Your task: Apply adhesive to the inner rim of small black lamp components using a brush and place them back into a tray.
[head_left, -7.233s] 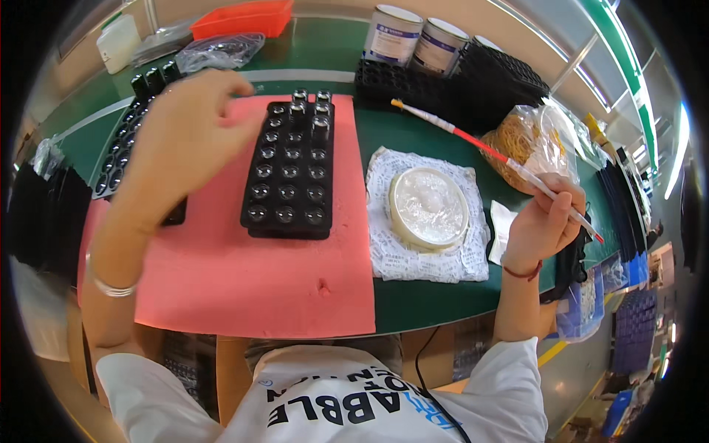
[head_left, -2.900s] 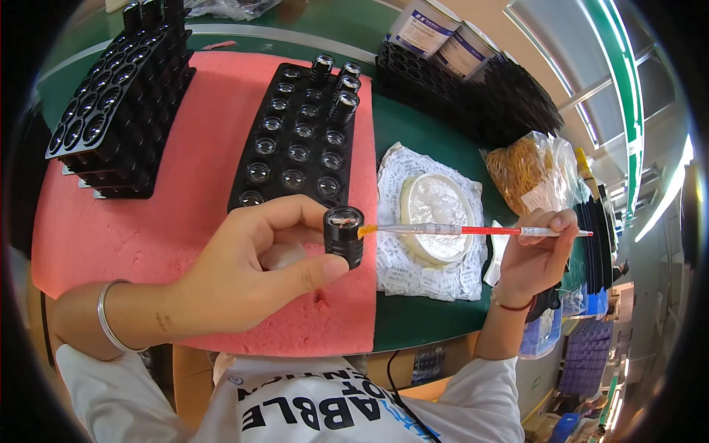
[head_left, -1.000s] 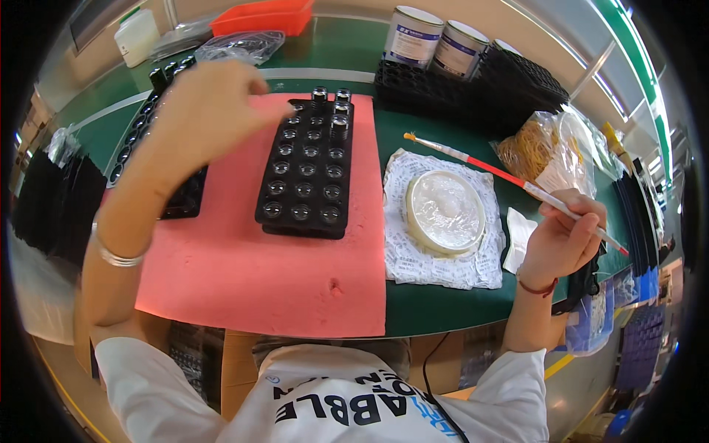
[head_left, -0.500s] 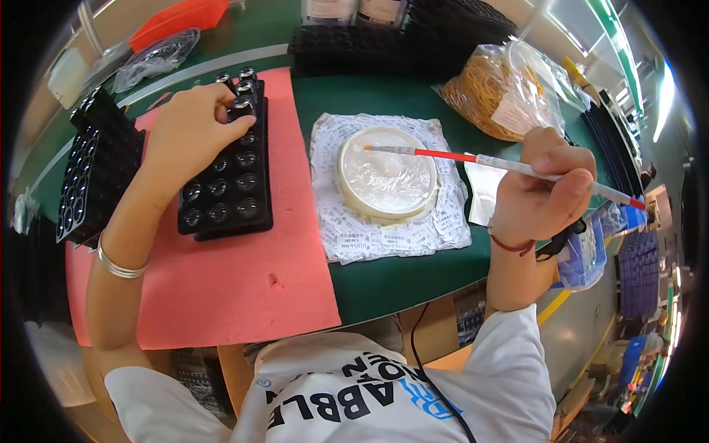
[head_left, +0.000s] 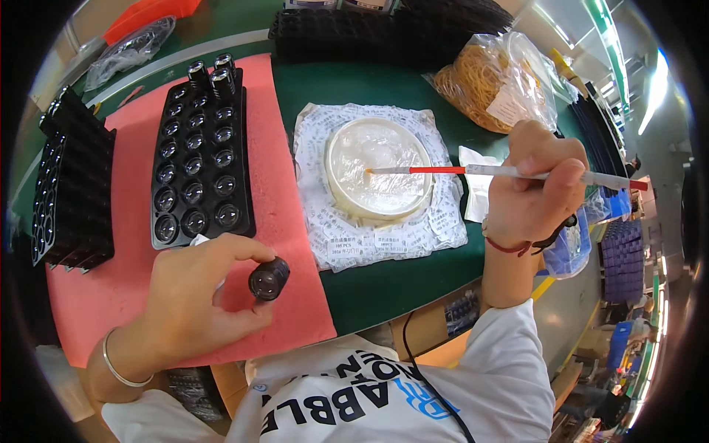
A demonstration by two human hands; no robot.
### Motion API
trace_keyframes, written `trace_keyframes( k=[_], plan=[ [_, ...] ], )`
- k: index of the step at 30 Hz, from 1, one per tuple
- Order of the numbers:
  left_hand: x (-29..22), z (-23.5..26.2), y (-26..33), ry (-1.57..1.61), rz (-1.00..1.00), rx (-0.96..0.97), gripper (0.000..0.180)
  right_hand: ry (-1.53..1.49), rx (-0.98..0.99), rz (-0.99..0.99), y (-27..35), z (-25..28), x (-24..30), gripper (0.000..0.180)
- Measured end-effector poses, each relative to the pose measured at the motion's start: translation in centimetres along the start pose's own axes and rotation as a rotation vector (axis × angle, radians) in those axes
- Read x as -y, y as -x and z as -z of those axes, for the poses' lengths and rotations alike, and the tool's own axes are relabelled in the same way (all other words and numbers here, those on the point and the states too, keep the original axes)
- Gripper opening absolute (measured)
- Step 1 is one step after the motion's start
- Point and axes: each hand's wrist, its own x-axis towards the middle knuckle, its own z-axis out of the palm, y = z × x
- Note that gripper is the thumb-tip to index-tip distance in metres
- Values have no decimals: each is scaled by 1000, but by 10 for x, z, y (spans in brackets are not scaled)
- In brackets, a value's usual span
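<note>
My left hand (head_left: 199, 299) pinches a short black cylinder with a glassy end (head_left: 269, 279), like a small lens barrel, above the near part of the pink mat (head_left: 292, 317). Beyond that hand lies a black tray (head_left: 203, 173) with rows of round glass-topped pockets; a few taller cylinders (head_left: 221, 83) stand at its far end. In my right hand (head_left: 539, 188) is a slim paintbrush (head_left: 484, 170) with a red and clear handle, held level. Its bristle tip is over the round whitish dish (head_left: 378, 210), whose top looks covered in clear film; whether they touch I cannot tell.
The dish rests on a pad covered in printed paper labels (head_left: 314, 159). A stack of black trays (head_left: 77, 192) stands at the left. At the back are more black trays (head_left: 332, 46) and a clear bag of rubber bands (head_left: 491, 85). A blue-edged plastic bin (head_left: 569, 251) sits right.
My left hand has drawn back from the tray's far end toward me, lifting out a black cylinder. The brush tip has shifted slightly down over the dish.
</note>
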Motion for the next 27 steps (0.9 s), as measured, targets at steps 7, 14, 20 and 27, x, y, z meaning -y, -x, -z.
trace_keyframes(
  k=[7,14,20,27],
  plan=[
    [5,0,1,-109,-149,-54,37,-242,-132,-166,-1,0,-14,32],
    [14,9,-1,481,197,59,32,-631,-316,-484,-11,14,-19,27],
    [6,6,-3,952,325,-207,20,-710,-291,-566,-8,1,-16,25],
    [6,15,-1,979,441,-100,24,-755,-207,-536,-5,-16,-1,24]
  ],
)
